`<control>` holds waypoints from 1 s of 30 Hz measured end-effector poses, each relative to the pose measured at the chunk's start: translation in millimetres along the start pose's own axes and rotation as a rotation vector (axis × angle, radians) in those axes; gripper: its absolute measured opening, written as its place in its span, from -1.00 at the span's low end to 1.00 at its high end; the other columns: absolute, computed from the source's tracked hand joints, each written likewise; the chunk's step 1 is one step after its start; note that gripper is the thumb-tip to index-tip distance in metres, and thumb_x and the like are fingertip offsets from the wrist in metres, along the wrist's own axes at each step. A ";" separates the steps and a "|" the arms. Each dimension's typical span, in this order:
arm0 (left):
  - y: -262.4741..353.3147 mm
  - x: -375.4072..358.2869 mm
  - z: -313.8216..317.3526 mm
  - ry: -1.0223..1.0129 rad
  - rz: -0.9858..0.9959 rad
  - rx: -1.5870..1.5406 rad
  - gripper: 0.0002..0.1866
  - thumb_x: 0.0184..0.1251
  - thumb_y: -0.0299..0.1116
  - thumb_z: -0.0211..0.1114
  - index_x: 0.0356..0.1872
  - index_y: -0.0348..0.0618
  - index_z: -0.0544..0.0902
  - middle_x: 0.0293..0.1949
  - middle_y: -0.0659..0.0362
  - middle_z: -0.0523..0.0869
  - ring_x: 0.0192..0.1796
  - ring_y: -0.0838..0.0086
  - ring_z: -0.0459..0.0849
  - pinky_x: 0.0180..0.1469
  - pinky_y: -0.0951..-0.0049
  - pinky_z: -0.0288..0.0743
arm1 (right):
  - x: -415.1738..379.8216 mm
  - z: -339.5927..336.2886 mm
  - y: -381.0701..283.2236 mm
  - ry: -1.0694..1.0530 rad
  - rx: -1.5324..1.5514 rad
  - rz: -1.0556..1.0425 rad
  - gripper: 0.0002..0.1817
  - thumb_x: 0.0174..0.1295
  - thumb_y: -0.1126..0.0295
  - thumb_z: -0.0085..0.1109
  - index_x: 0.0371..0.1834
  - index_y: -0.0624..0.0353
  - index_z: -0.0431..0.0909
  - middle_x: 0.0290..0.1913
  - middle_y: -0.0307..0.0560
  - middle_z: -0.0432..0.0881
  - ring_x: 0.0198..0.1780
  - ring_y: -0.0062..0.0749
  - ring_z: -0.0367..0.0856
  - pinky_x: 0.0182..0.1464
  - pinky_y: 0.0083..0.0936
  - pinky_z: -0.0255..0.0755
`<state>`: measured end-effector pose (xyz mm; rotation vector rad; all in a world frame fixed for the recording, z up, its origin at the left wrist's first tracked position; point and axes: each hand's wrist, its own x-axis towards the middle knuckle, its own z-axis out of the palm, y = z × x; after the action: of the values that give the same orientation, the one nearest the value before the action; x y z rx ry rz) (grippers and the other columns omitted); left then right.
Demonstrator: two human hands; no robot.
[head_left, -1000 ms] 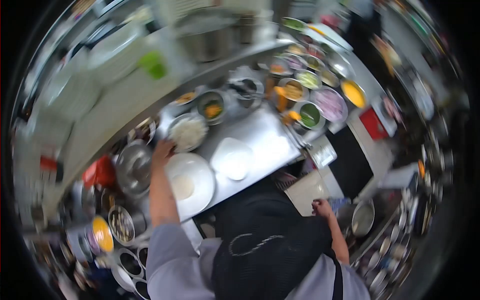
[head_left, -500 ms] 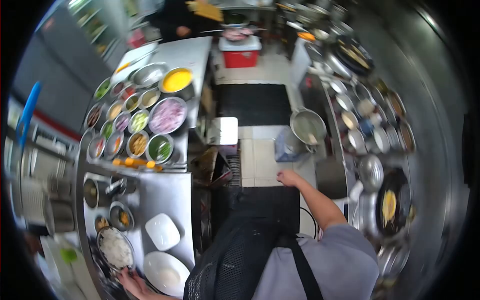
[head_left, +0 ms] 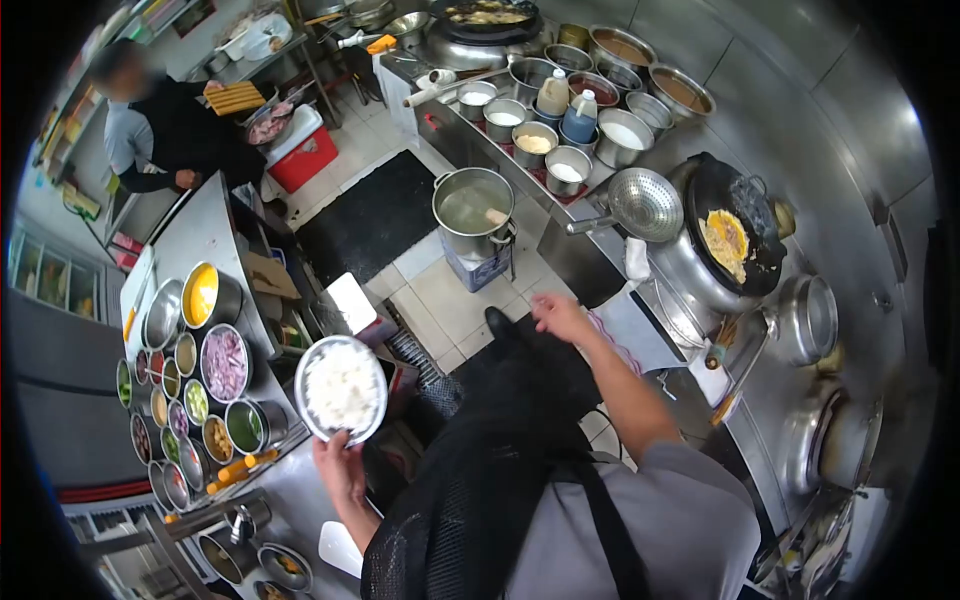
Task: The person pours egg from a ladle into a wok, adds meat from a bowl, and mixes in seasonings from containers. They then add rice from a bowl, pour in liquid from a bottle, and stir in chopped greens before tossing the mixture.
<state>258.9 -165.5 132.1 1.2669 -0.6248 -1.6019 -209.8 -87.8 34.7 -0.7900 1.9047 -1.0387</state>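
My left hand [head_left: 341, 470] grips the near rim of a metal bowl [head_left: 382, 408] heaped with white rice [head_left: 343, 386], held up beside the prep counter. My right hand [head_left: 560, 318] hangs in the air over the aisle, empty, its fingers loosely bent and a little apart. Beyond it, a large pot [head_left: 473, 200] of cloudy liquid stands low on the floor side. To the right, a dark wok [head_left: 765, 262] on the stove contains yellow egg [head_left: 722, 243]. A perforated strainer [head_left: 646, 205] lies between the wok and the seasoning pots.
On the left counter [head_left: 205, 225] are several bowls of chopped ingredients, including onion [head_left: 226, 362] and yellow liquid [head_left: 203, 293]. Seasoning pots and two bottles [head_left: 579, 115] line the right counter. A person [head_left: 170, 130] holding a wooden board stands far left, near a red cooler [head_left: 303, 160].
My left hand has lifted the rice bowl off the left counter and brought it forward. My view has turned toward the stove on the right. My right hand's fingers have loosened.
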 end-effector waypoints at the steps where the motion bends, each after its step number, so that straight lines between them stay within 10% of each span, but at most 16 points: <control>1: -2.8 11.2 19.1 -0.043 -0.040 0.038 -0.54 0.19 -0.64 0.18 0.16 -0.18 0.47 0.04 0.08 0.67 -0.02 0.33 0.71 -0.10 0.30 0.68 | 6.7 -17.1 -13.9 0.065 0.038 -0.025 -0.70 0.31 0.35 0.16 0.03 0.27 0.60 -0.28 -0.10 0.71 -0.44 -0.50 0.69 -0.30 -0.53 0.57; 16: -71.5 163.8 310.5 -0.216 -0.146 0.072 -0.54 0.15 -0.70 0.10 0.14 -0.26 0.46 -0.04 0.05 0.69 -0.16 0.33 0.74 -0.23 0.36 0.74 | 406.2 -101.0 -175.2 0.115 0.948 0.007 -0.25 0.28 0.32 0.32 0.47 0.25 0.14 -0.34 -0.15 0.57 -0.46 -0.51 0.59 -0.45 -0.55 0.52; 20: -71.3 175.1 351.5 -0.201 -0.127 0.053 -0.52 0.15 -0.70 0.09 0.16 -0.29 0.45 -0.02 0.05 0.68 -0.11 0.32 0.74 -0.13 0.30 0.74 | 503.0 -84.9 -169.4 0.070 0.914 -0.030 -0.37 0.27 0.29 0.32 0.37 0.28 0.34 -0.34 -0.09 0.63 -0.42 -0.51 0.61 -0.44 -0.50 0.51; 24: -63.9 188.0 372.6 -0.159 -0.161 0.043 -0.52 0.16 -0.70 0.09 0.17 -0.28 0.44 0.00 0.04 0.68 -0.07 0.32 0.74 -0.02 0.28 0.71 | 515.6 -85.7 -188.2 0.340 -0.229 -0.726 -0.69 0.34 0.27 0.14 0.02 0.22 0.65 -0.09 0.20 0.69 -0.06 0.13 0.65 0.05 -0.19 0.49; 30: -77.4 219.8 360.2 -0.189 -0.189 0.083 -0.53 0.18 -0.70 0.08 0.17 -0.27 0.45 -0.02 0.05 0.69 -0.06 0.35 0.74 -0.03 0.30 0.70 | 424.6 -141.2 -261.5 0.162 -0.516 -0.858 -0.75 0.41 0.28 0.09 -0.01 0.14 0.63 -0.09 0.03 0.67 -0.11 0.01 0.65 -0.09 -0.27 0.53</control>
<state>-103.5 -391.1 89.6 1.2744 -0.7117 -1.8854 -498.4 -499.4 160.7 -1.9854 2.0242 -1.1080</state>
